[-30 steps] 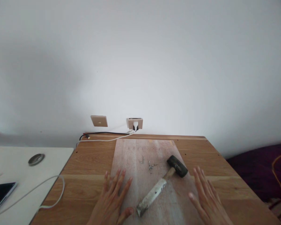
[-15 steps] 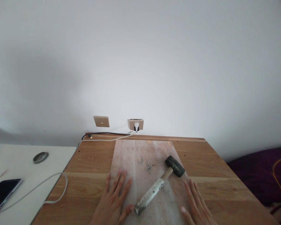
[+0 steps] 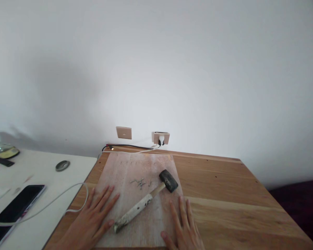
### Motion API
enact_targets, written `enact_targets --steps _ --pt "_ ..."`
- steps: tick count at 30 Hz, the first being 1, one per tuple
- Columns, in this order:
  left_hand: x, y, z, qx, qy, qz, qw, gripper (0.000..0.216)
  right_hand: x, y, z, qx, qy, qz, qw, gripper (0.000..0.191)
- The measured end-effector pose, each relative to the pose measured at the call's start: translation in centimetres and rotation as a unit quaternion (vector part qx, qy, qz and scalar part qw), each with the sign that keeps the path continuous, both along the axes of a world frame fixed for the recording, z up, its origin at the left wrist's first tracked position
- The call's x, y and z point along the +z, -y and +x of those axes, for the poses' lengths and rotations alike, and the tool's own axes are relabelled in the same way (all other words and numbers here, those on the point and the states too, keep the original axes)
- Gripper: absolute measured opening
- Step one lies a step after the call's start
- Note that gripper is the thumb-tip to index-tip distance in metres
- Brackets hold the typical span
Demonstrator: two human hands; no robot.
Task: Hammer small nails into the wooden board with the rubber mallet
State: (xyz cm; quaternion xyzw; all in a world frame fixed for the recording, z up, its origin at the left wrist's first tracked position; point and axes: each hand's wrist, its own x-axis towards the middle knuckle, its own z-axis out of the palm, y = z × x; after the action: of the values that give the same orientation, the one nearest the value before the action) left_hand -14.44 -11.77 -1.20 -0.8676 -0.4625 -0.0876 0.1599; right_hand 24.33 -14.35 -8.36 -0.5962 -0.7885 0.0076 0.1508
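Note:
A rubber mallet [image 3: 136, 209] with a black head and a worn white-and-wood handle lies slantwise on a pale, whitish board [image 3: 156, 222]. Several small nails [image 3: 141, 182] are loosely piled on the board, left of the mallet's head. Fingers spread, my left hand [image 3: 92, 217] rests flat at the board's left side, its thumb close to the handle's end. My right hand [image 3: 184, 225] lies at the right side, fingers stretched over the edge. Neither hand grips anything. A row of tiny marks [image 3: 138, 162] runs along the board's far end; what they are is too small to tell.
The board lies on a wooden table [image 3: 224, 208] against a white wall. Cables [image 3: 135, 151] run from a wall socket [image 3: 161, 138] along the back. On a white table [image 3: 49, 208] at left are a phone [image 3: 15, 210], a tape roll [image 3: 62, 165] and a bottle [image 3: 5, 150].
The board has slid left across the wooden table, carrying the mallet and nails, and both hands have moved left with it. My view has turned a little left.

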Motion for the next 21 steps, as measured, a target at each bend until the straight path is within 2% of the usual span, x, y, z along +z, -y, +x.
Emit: enact_targets --steps 3,6,13,17,21 --pt "-0.5 -0.2 -2.8 0.009 0.002 -0.033 0.999 0.068 -0.3 0.0 -2.9 -0.015 0.000 -0.005 1.000 0.088" --pt "-1.3 -0.3 -4.2 0.018 -0.007 -0.049 0.999 0.069 -0.5 -0.1 -4.4 -0.022 0.007 -0.011 1.000 0.087" --pt "-2.2 -0.1 -4.3 0.057 0.011 -0.043 0.997 0.067 -0.9 0.1 -5.7 -0.031 0.010 -0.016 0.999 0.087" --pt "-1.6 -0.2 -4.3 0.078 0.027 -0.048 0.995 0.065 -1.7 0.2 -6.5 -0.022 0.003 -0.020 1.000 0.091" --pt "-0.9 -0.2 -4.4 0.076 0.023 -0.039 0.996 0.066 -2.7 0.1 -6.2 -0.001 0.001 0.007 1.000 0.091"
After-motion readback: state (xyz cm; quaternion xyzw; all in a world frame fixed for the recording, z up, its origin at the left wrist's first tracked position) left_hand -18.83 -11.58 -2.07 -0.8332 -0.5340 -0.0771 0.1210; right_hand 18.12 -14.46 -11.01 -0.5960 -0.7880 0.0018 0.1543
